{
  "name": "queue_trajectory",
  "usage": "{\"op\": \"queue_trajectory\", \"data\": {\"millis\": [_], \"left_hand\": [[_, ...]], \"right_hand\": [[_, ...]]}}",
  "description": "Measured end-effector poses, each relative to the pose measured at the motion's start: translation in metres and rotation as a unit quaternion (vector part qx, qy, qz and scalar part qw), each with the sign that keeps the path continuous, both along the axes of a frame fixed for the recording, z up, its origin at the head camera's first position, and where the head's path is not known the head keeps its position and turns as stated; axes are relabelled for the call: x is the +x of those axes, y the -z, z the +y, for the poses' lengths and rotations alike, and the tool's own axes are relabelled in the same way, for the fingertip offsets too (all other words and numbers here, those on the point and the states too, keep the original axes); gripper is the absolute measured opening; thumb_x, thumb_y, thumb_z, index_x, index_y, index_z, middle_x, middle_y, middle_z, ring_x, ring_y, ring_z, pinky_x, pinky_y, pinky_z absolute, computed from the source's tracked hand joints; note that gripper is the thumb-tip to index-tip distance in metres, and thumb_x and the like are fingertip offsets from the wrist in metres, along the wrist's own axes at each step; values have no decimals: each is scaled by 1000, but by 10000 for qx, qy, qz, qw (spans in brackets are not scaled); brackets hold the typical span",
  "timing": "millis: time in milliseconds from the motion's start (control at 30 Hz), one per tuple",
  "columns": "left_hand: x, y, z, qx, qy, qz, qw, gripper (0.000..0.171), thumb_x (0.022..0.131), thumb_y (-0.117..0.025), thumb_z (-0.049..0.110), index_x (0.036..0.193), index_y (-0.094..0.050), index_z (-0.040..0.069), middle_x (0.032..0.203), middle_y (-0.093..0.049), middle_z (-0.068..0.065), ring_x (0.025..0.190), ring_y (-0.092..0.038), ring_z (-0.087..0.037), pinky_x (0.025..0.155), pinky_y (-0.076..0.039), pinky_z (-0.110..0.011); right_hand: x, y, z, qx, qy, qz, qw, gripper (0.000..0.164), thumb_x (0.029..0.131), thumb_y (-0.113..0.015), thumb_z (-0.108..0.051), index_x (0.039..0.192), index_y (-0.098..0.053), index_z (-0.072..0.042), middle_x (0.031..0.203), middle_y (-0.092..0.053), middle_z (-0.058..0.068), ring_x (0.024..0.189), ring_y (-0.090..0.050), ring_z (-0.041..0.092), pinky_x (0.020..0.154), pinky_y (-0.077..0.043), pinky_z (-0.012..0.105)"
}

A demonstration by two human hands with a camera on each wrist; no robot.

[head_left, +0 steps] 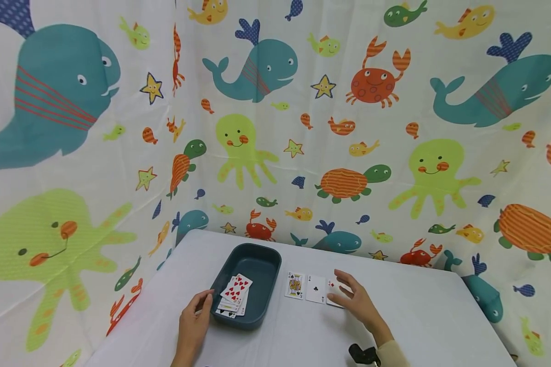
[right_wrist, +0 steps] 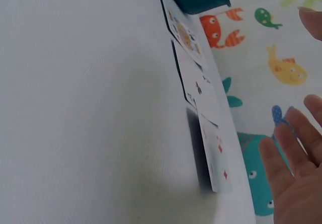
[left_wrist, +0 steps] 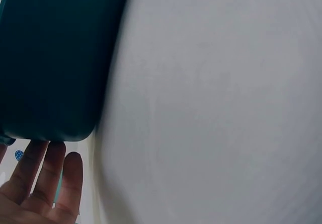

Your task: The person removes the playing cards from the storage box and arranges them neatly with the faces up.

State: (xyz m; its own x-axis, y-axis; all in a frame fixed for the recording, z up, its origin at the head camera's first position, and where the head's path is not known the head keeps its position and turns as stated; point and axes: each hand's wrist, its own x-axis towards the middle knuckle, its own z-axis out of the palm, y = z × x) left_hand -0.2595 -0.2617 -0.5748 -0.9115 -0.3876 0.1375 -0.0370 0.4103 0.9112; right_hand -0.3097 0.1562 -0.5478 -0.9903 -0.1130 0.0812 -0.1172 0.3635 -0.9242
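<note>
My left hand (head_left: 195, 319) is at the near left side of a dark teal bin (head_left: 265, 285), fingers fairly straight. In the left wrist view its fingertips (left_wrist: 56, 151) touch the bin's outer wall. Inside the bin lies a loose pile of playing cards (head_left: 236, 288), a hearts card on top. To the right, a king (head_left: 295, 285), an ace of clubs (head_left: 316, 289) and a diamonds card (head_left: 332, 285) form a row. Over the diamonds card hovers my right hand (head_left: 355, 299), fingers spread and holding nothing. In the right wrist view the diamonds card casts a dark shadow along one edge.
A white cloth (head_left: 303, 336) covers the table. Behind and to the left hangs a curtain (head_left: 275, 204) printed with sea animals. A black strap device (head_left: 364, 354) is at the right wrist, by a light sleeve (head_left: 392, 354).
</note>
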Motion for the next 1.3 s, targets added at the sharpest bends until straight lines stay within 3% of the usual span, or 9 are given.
{"op": "queue_trajectory", "data": {"millis": [567,800,1100,1300], "left_hand": [[0,0,0,36,50,-91,9999,42,108,-50,39,131,-65,7,130,-68,-17,114,-64,-30,83,-48,-20],[0,0,0,-7,36,-1,10000,41,108,-51,37,130,-66,6,128,-68,-17,113,-65,-31,83,-50,-21],[1,0,0,25,42,-90,9999,41,108,-50,36,131,-65,6,128,-68,-17,114,-64,-31,84,-49,-23],[2,-2,0,46,76,-107,9999,41,108,-50,37,131,-65,6,129,-68,-17,114,-64,-31,84,-50,-24]], "right_hand": [[11,-2,-38,-565,-160,357,9976,69,88,-80,-15,149,-49,-15,157,-46,14,144,-41,37,114,-38,49],[10,-4,-60,-688,-233,368,9967,71,87,-83,-21,149,-49,-17,157,-46,12,146,-41,35,114,-38,49],[9,-10,-96,-782,-613,381,9943,72,88,-81,-16,151,-47,-15,156,-47,10,145,-42,32,115,-38,44],[7,-16,-118,-673,-1016,366,9919,75,88,-81,-23,153,-43,-13,157,-45,12,146,-40,37,114,-37,53]]}}
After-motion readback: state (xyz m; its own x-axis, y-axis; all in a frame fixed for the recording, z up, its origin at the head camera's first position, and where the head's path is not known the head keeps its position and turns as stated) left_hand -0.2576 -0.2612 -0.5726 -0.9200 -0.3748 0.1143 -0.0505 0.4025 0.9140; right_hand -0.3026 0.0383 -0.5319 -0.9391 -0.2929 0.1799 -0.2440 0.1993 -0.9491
